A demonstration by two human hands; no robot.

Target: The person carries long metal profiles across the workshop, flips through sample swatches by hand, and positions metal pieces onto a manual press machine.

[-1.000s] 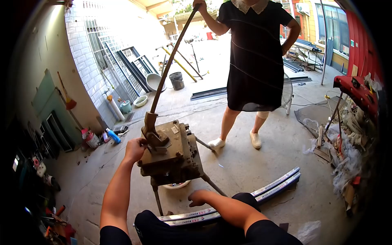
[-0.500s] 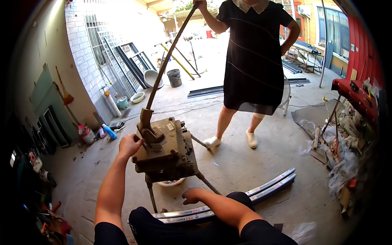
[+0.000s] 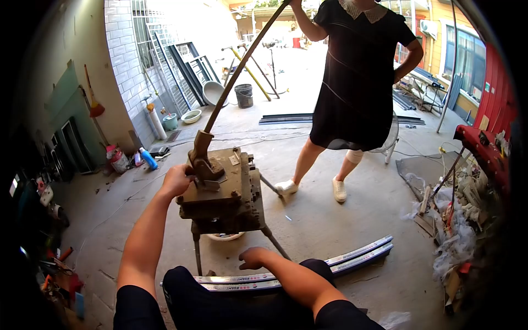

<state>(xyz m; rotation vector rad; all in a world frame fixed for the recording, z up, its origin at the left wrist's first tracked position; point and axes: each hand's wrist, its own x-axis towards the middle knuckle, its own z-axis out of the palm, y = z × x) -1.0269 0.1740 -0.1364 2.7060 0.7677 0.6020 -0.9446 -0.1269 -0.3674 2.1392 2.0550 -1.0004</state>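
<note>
A brown, dirty metal punch press (image 3: pixel 217 206) stands on thin legs in front of me. Its long lever (image 3: pixel 236 71) leans up to the right, gripped near the top by another person's hand (image 3: pixel 297 4). My left hand (image 3: pixel 179 180) is at the left edge of the press top, fingers pinched beside the lever's pivot (image 3: pixel 204 162). Whatever those fingers hold is hidden. My right hand (image 3: pixel 254 258) hangs over my lap, loosely curled with fingers apart and nothing visible in it. Below it, two long metal profiles (image 3: pixel 352 257) with printed film lie across my lap.
The other person, in a dark dress (image 3: pixel 352 82), stands beyond the press. Under the press sits a shallow basin (image 3: pixel 225 237). Scraps and plastic film (image 3: pixel 454 242) are piled at right. A blue bottle (image 3: pixel 148 158) and a black bucket (image 3: pixel 243 96) are on the floor.
The lever has tilted further toward the other person, and its pivot arm has swung up a little. My left hand stays at the press edge. The whole view has shifted slightly.
</note>
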